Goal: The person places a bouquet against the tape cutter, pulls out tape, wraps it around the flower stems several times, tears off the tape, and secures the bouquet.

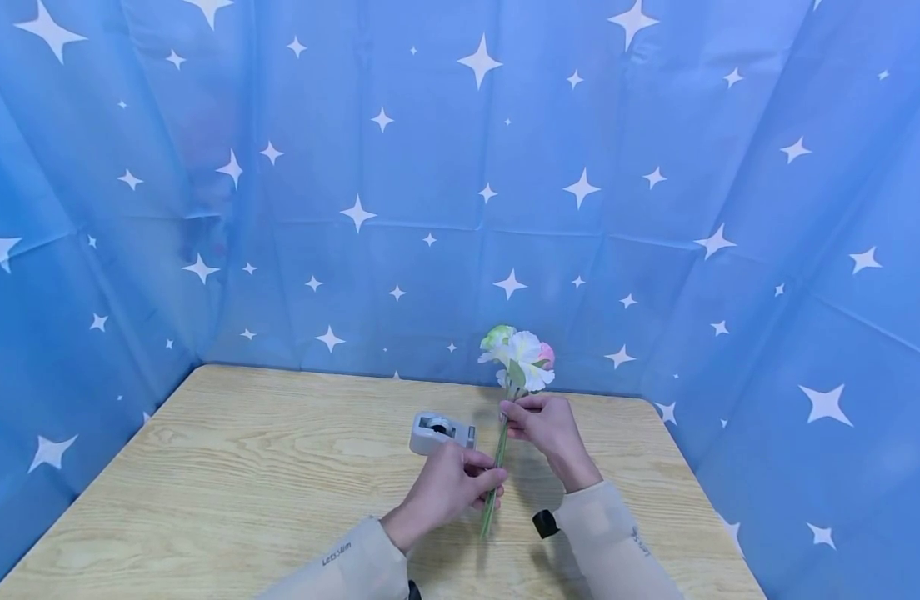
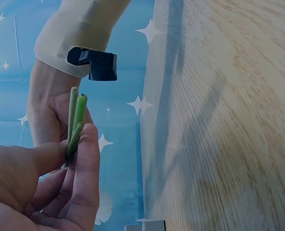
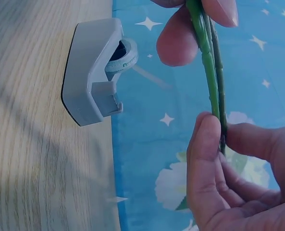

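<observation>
Okay, 1 bunch of green-stemmed artificial flowers (image 1: 501, 443), held above the light wood-grain counter (image 1: 242, 467), right of centre. 3 green stem ends (image 2: 79, 110) visible from the left wrist; blooms are 1 pale green (image 1: 497, 337), 1 pink (image 1: 547, 356), plus white (image 1: 526, 348), number unclear. 2 hands on it: left hand (image 1: 448, 486) with fingers pinching the lower stems, right hand (image 1: 547, 427) with fingers pinched on the stems just below the blooms. 1 pale grey tape dispenser (image 1: 422, 437), 1 roll in it, stands on the counter just left of the bunch.
</observation>
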A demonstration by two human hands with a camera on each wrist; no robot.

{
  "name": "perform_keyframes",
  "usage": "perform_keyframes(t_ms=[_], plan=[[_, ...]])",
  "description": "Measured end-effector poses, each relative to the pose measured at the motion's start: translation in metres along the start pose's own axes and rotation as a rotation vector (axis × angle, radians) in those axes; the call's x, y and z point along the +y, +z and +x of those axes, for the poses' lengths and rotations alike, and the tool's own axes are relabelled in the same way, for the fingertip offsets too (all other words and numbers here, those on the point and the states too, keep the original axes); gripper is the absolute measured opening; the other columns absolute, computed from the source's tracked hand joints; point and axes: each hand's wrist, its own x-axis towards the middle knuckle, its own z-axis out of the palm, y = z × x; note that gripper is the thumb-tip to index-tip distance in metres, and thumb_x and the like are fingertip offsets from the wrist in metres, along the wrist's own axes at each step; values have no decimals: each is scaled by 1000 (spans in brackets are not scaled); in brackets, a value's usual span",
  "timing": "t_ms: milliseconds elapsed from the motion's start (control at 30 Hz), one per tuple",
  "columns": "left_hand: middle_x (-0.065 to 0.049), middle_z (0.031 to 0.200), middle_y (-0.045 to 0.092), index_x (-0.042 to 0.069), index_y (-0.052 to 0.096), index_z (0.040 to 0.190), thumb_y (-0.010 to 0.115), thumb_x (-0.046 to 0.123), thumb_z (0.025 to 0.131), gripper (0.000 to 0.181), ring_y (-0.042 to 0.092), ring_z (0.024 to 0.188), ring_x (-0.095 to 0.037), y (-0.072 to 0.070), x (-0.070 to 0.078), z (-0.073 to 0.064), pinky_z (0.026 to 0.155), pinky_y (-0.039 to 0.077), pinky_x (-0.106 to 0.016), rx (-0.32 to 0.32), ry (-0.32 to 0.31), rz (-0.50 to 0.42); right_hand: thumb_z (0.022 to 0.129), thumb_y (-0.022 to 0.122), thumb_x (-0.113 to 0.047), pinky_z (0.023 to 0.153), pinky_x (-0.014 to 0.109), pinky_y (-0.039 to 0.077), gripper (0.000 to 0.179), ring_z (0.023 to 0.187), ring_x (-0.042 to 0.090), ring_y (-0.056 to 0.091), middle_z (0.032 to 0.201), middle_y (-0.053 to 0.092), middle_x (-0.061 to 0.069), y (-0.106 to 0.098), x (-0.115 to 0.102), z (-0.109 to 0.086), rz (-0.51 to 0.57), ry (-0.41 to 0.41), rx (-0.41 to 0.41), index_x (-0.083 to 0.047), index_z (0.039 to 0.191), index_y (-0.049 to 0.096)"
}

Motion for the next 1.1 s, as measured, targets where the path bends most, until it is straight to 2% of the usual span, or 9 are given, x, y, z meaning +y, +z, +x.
perform_keyframes(t_ms=[133, 300, 533, 667, 800, 967, 1100], plan=[[-9, 87, 87, 5, 91, 108, 85, 15, 109, 11, 84, 73, -16, -1, -2, 1, 74, 75, -48, -4, 18, -5, 113, 81, -16, 83, 33, 74, 23, 81, 13, 81, 107, 84, 15, -1, 0, 1, 8, 2, -16, 5, 123, 84], [-10, 90, 88, 3, 89, 110, 84, 17, 110, 15, 85, 74, -16, -2, -4, 1, 74, 75, -46, -16, 31, -8, 114, 79, -13, 80, 28, 73, 24, 82, 12, 81, 109, 84, 15, -3, 0, 4, 39, 5, -47, 8, 124, 82], [-12, 99, 89, 4, 87, 117, 79, 23, 115, 21, 89, 85, -26, -7, -5, 0, 79, 75, -44, -66, -20, -113, 115, 77, -13, 81, 25, 72, 27, 85, 13, 80, 112, 83, 17, -4, 1, 5, 62, -8, -96, 11, 126, 79], [-10, 104, 89, 6, 87, 124, 72, 28, 119, 27, 90, 92, -26, -8, -7, -1, 80, 75, -39, -87, -56, -157, 116, 77, -16, 84, 27, 72, 30, 88, 14, 78, 113, 83, 17, -4, 1, 5, 74, -9, -123, 12, 127, 78], [-8, 106, 90, 5, 85, 127, 71, 29, 119, 29, 90, 95, -26, -9, -8, 0, 83, 74, -36, -100, -82, -178, 116, 76, -19, 90, 30, 73, 30, 92, 15, 77, 114, 83, 13, -4, 1, 5, 80, 1, -151, 10, 125, 78], [-6, 103, 89, 2, 84, 124, 74, 28, 118, 29, 88, 91, -20, -11, -7, 2, 80, 72, -33, -94, -82, -175, 117, 75, -22, 95, 33, 72, 27, 95, 16, 76, 117, 82, 14, -4, 2, 7, 81, 0, -178, 4, 124, 80], [-6, 100, 89, 0, 84, 122, 76, 26, 117, 28, 85, 85, -13, -10, -7, 3, 77, 70, -31, -90, -72, -171, 118, 74, -22, 94, 31, 72, 26, 96, 16, 77, 116, 82, 14, -4, 2, 8, 87, 3, -197, 2, 126, 81]])
